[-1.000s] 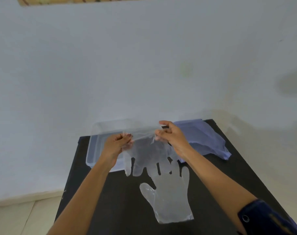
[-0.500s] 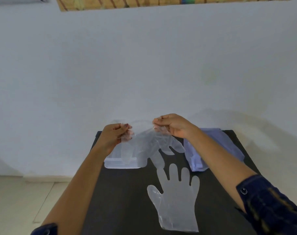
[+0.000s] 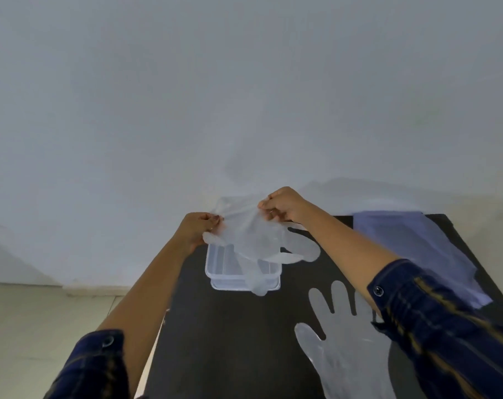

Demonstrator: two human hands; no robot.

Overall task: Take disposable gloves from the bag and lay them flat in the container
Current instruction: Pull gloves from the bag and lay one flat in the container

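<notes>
A clear disposable glove (image 3: 254,236) hangs between both hands, its fingers drooping down over the clear plastic container (image 3: 215,273). My left hand (image 3: 197,228) pinches the cuff's left corner and my right hand (image 3: 281,205) pinches the right corner. One fingertip of the held glove dangles past the container's near wall. A second clear glove (image 3: 348,341) lies flat on the black table (image 3: 230,341), fingers pointing away, partly under my right forearm. The pale blue bag (image 3: 417,249) lies at the table's far right.
A white wall rises right behind the table. The table's left edge drops to a light tiled floor (image 3: 43,326). Dark blue sleeves cover both forearms near the frame's bottom.
The view has shifted left and closer. Both hands have carried the glove up and over the container, and its fingers now droop into and past the near wall.
</notes>
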